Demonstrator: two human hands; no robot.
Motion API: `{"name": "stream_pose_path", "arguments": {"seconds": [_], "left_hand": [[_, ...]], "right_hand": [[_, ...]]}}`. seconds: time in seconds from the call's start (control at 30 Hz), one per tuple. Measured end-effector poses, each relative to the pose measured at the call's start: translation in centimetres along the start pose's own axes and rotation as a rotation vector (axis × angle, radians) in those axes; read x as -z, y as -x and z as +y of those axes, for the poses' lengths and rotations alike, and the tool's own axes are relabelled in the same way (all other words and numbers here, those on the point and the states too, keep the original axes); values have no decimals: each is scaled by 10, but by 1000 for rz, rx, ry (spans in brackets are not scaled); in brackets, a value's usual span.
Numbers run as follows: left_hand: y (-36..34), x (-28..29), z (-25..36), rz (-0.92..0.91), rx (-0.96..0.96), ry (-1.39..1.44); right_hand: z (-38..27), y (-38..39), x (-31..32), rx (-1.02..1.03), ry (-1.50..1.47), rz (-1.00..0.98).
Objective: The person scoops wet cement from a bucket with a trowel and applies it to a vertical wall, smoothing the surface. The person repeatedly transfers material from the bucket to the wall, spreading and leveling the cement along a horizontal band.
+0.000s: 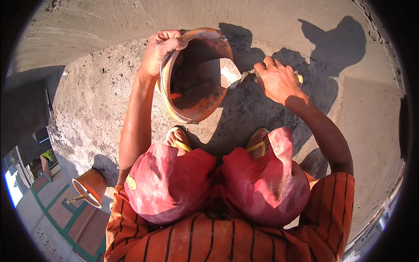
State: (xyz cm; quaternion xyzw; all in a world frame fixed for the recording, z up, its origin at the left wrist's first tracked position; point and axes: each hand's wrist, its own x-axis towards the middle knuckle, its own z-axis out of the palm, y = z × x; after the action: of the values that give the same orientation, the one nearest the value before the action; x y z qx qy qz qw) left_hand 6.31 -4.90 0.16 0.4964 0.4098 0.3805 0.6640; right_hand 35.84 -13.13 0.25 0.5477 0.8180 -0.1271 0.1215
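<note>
An orange bucket [209, 102] is tilted in front of my feet, its wide mouth turned toward me. My left hand [163, 50] is closed on the bucket's rim at its upper left, thumb over the edge. In my right hand [278, 79] is a trowel [229, 73], gripped by its handle. The trowel's pale metal blade reaches over the right side of the bucket's mouth. Dark residue coats the inside of the bucket, and its bottom is in shadow.
Rough grey concrete [96, 113] lies underfoot, with a smooth plastered wall [262, 17] beyond. A smaller orange bucket [91, 185] with a yellow-handled tool stands at lower left, near a drop to a lower level with green-framed panels [65, 209]. My shadow falls to the right.
</note>
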Motion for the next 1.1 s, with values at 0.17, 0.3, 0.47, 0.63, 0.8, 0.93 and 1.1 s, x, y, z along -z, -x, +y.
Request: {"name": "stream_pose_path", "arguments": {"seconds": [0.17,0.3,0.47,0.63,0.8,0.93,1.1], "left_hand": [[1,-6,-5,-72,-59,31],[8,-8,-7,-23,-67,67],[14,5,-11,113,-95,45],[14,29,-13,158,-159,63],[23,66,-16,165,-152,258],[32,65,-11,109,-165,224],[36,30,2,82,-83,79]], "right_hand": [[-17,-8,-42,134,-58,-62],[-61,-25,-76,191,-124,162],[-91,-25,-76,110,-403,36],[-76,-15,-98,95,-674,181],[-42,5,-83,30,-729,250],[14,26,-72,-17,-685,302],[77,91,-33,-187,-197,654]]}}
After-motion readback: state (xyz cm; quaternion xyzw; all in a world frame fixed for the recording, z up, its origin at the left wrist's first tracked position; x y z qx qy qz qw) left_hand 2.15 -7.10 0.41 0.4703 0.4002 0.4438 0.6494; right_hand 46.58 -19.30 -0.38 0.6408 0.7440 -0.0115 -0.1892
